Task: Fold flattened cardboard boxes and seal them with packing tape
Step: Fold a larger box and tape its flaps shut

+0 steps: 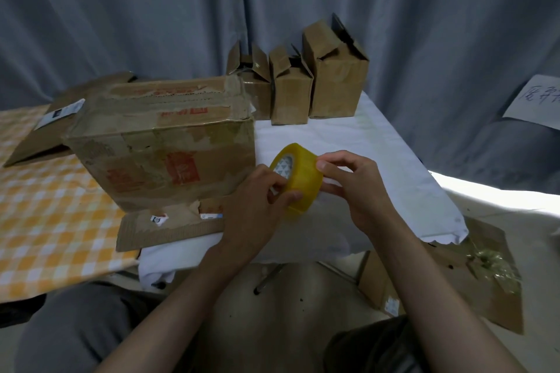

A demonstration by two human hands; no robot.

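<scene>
My left hand [257,191] and right hand [351,182] both gripped the tape roll [298,179]. Large box [169,145] stood just left of it.

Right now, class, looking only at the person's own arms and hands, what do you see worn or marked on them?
Both forearms are bare up to the frame's lower edge; no sleeves show. The left hand and the right hand wear no gloves, and no ring, watch, wristband or marking is visible. The fingernails look short and unpainted. Dark grey trousers cover the legs below.
</scene>
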